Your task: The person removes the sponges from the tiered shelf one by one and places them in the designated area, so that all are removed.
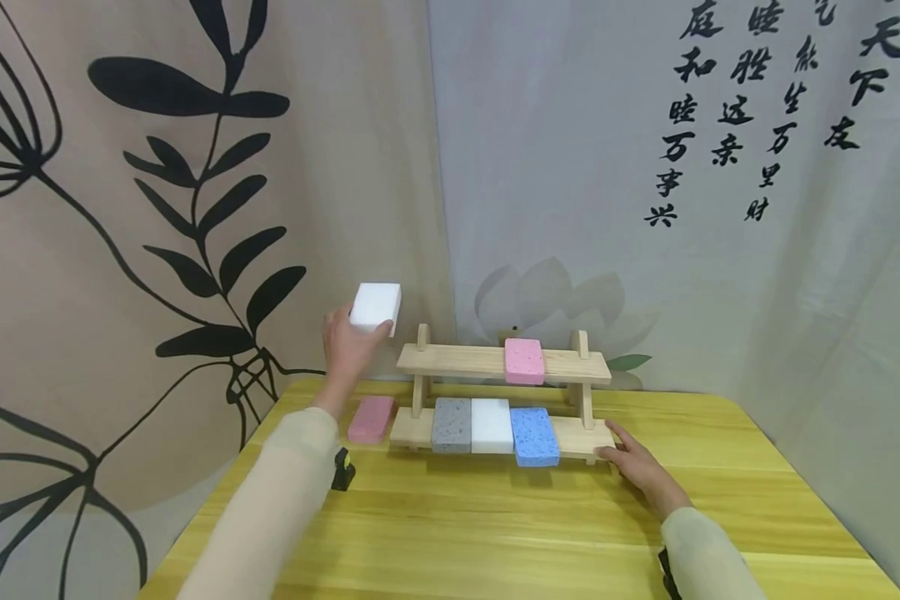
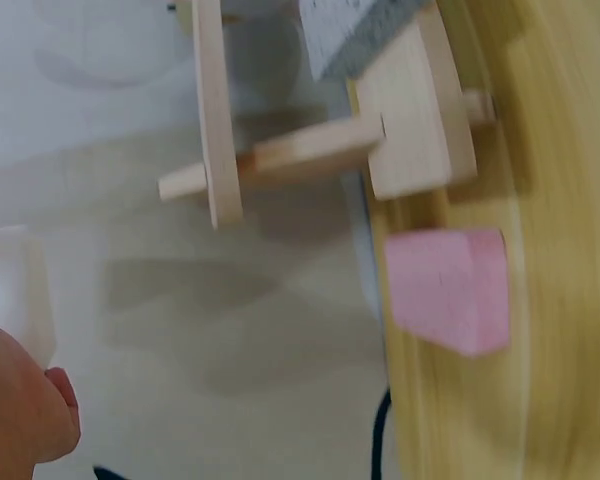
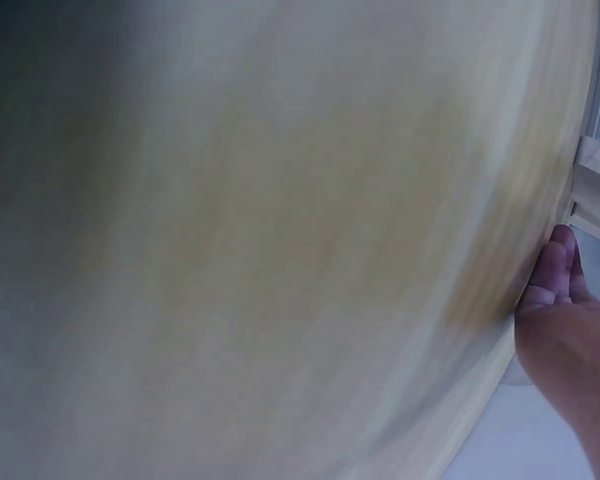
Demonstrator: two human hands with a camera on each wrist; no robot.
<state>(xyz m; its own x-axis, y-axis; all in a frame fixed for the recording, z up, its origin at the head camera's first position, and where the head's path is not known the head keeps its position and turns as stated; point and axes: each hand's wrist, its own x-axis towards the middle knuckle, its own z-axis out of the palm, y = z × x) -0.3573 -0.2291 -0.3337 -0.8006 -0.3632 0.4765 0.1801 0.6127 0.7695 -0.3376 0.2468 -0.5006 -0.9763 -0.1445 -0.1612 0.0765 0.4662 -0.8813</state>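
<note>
My left hand [image 1: 352, 346] grips a white sponge block [image 1: 376, 305] in the air, left of and above a two-tier wooden rack [image 1: 450, 360]. In the left wrist view the white block [image 2: 18, 290] is partly cut off by the frame edge. My right hand [image 1: 645, 473] holds the right end of the rack's lower board, thumb at the front. On that board a grey sponge [image 1: 452, 425], another white block [image 1: 491, 426] and a blue sponge [image 1: 536, 437] lie side by side. One pink sponge [image 1: 524, 362] sits on the upper board.
A second pink sponge [image 1: 372, 419] lies on the wooden table [image 1: 450, 533], left of the rack. Behind the table's back edge hangs a printed curtain [image 1: 360, 167] with plant drawings and writing. Blur covers much of the right wrist view.
</note>
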